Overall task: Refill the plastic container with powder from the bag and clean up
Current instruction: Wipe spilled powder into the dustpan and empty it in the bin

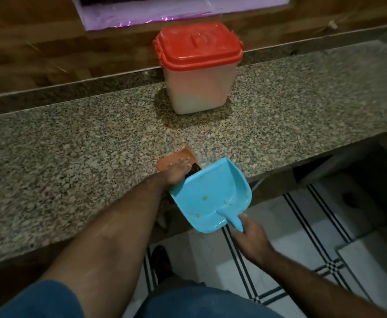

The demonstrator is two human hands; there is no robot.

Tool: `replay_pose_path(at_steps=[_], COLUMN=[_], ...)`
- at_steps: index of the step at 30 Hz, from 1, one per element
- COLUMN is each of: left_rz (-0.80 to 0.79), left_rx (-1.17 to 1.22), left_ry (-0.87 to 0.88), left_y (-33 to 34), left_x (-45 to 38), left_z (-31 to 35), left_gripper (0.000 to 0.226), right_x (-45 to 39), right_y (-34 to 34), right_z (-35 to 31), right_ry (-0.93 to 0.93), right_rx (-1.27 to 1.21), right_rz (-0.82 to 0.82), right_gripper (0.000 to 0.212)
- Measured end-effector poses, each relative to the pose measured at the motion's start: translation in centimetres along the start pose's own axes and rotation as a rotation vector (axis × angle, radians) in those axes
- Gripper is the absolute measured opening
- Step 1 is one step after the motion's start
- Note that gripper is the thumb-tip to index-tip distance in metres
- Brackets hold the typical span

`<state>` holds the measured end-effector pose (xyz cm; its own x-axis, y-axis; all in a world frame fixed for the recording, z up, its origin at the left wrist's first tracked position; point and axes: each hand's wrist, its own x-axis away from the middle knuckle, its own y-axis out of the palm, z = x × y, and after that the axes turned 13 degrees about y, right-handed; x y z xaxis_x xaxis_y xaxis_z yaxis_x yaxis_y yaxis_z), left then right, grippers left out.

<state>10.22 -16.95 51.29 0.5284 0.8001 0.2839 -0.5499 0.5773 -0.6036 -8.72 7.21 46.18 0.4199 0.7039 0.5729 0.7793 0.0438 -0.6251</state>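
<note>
A translucent plastic container (199, 86) with a red lid (197, 45) on it stands upright at the back of the granite counter (73, 157). My right hand (251, 239) grips the handle of a light blue dustpan (211, 196), held just below the counter's front edge. My left hand (176, 173) grips an orange brush (178, 157) with dark bristles, which lies on the counter right at the dustpan's mouth. A few small crumbs lie inside the dustpan. No bag is in view.
A wooden wall with a purple sheet (142, 14) runs behind the counter. Below the counter edge is a white tiled floor with black stripes (302, 237). A dark opening (348, 180) sits under the counter on the right.
</note>
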Motion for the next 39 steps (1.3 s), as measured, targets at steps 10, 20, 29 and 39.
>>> replay_pose_path(at_steps=[10, 20, 29, 39], left_rz=[0.355, 0.799, 0.343, 0.39], left_rx=[0.392, 0.046, -0.406, 0.373], left_ry=[-0.21, -0.365, -0.277, -0.028], left_y=[1.1, -5.9, 5.3, 9.2], left_x=[5.7, 15.1, 8.4, 0.6], left_z=[-4.0, -11.6, -12.8, 1.1], left_gripper=[0.015, 0.047, 0.06, 0.043], right_x=[3.3, 0.3, -1.4, -2.8], right_y=[1.6, 3.3, 3.4, 2.7], right_z=[8.2, 5.3, 5.0, 4.7], right_ry=[0.064, 0.115, 0.199, 0.26], right_rx=[0.104, 0.042, 0.045, 0.06], right_rz=[-0.122, -0.077, -0.016, 0.054], right_gripper=[0.019, 0.011, 0.007, 0.009])
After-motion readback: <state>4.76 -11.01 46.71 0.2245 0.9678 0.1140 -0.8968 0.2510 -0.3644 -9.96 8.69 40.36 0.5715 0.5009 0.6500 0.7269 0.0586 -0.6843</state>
